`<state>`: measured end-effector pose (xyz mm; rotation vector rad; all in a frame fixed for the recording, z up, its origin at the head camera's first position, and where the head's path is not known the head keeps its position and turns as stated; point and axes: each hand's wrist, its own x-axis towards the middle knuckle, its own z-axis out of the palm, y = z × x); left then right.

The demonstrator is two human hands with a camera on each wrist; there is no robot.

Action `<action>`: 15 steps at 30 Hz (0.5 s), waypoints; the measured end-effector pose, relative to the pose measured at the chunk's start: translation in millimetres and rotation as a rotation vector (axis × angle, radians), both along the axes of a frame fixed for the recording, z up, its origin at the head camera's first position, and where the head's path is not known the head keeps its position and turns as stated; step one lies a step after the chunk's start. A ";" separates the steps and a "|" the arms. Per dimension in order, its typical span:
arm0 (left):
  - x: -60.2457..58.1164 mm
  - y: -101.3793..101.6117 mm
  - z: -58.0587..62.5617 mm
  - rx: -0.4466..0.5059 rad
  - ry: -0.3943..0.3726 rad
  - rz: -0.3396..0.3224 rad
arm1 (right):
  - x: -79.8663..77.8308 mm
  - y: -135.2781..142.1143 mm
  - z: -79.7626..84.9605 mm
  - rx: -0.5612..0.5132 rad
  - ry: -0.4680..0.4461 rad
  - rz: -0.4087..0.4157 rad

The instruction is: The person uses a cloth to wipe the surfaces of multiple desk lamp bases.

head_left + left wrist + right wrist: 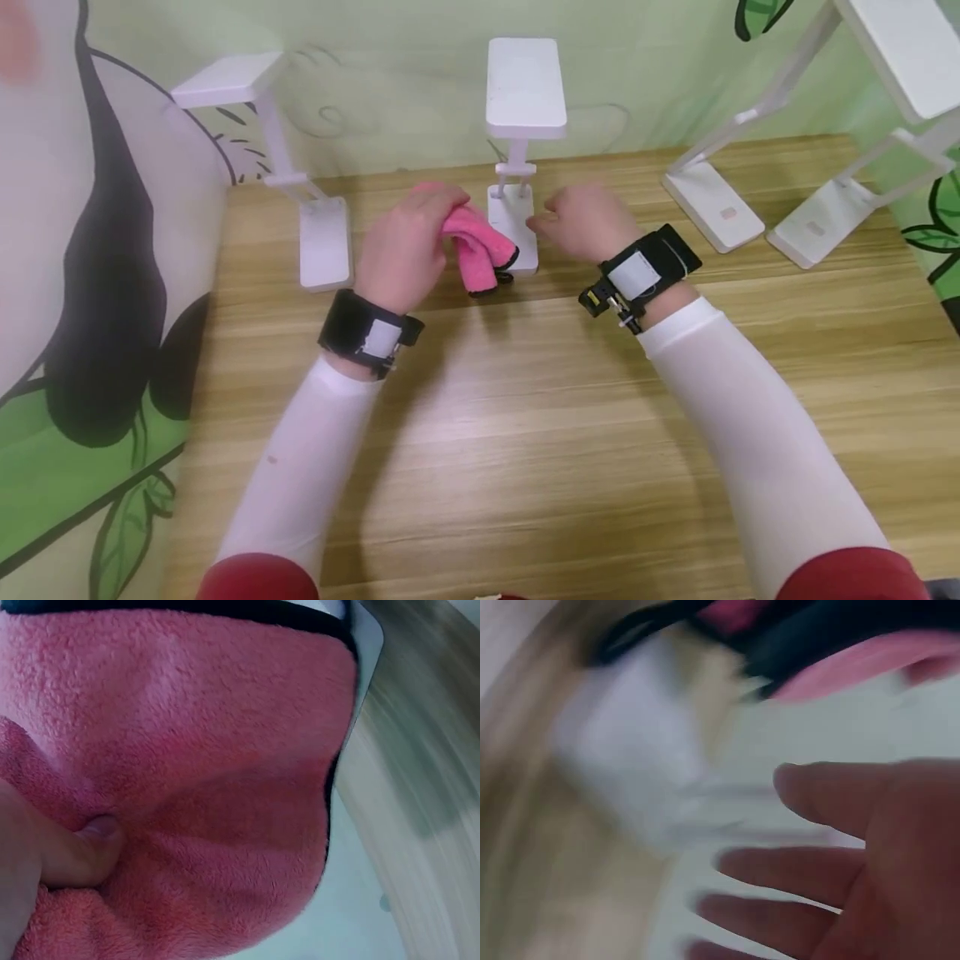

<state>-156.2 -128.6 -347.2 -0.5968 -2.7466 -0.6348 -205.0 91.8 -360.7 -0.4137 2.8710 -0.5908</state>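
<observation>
OK, L hand [401, 254] pinches pink cloth [472, 250], thumb pressed into the pile; R hand [588, 223] has fingers spread, just beside mid lamp [517, 152]. Cloth's dark-edged end overlaps lamp base in head view; contact unclear. L lamp [276, 142] + two R lamps [712, 204] nearby, all wht, on wood tabletop [525, 450].

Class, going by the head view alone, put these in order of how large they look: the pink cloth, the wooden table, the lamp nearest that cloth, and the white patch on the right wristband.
Largest to smallest:
1. Wooden table
2. Lamp
3. Pink cloth, partly hidden
4. White patch
</observation>
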 end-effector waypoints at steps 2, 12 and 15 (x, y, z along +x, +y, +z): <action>-1.1 2.0 1.3 -0.016 -0.008 0.009 | 15.1 -6.3 16.4 0.015 -0.003 0.042; -1.7 26.9 11.9 -0.015 0.018 -0.048 | 55.2 -35.9 46.9 -0.155 0.035 0.148; -0.9 36.5 14.2 -0.010 0.064 -0.079 | 55.8 -36.5 40.8 -0.178 0.046 0.119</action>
